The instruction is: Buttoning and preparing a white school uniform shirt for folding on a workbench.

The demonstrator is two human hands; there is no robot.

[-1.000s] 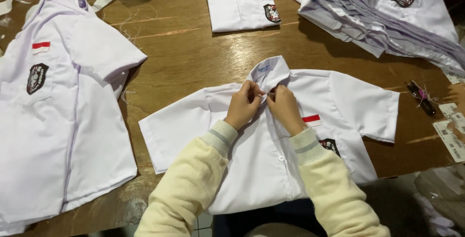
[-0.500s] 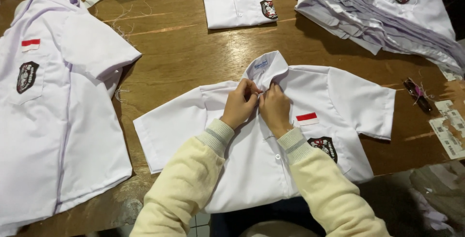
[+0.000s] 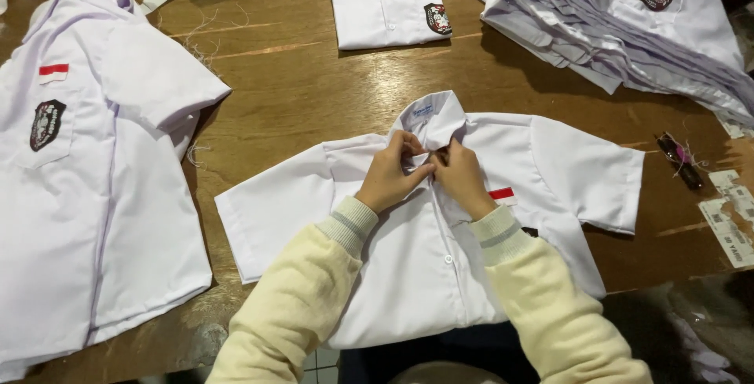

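White short-sleeved shirt (image 3: 424, 250) lies flat, front up, on the wooden tabletop (image 3: 298, 93), collar away from the person. In the head view, the left hand (image 3: 390, 177) and right hand (image 3: 459, 180) meet just below the collar, each grip pinched shut on the placket edges at the top button. Keeping both edges level and the cloth smooth would serve this step well. The button itself is hidden beneath the fingers; the chest badge is partly covered by the right sleeve.
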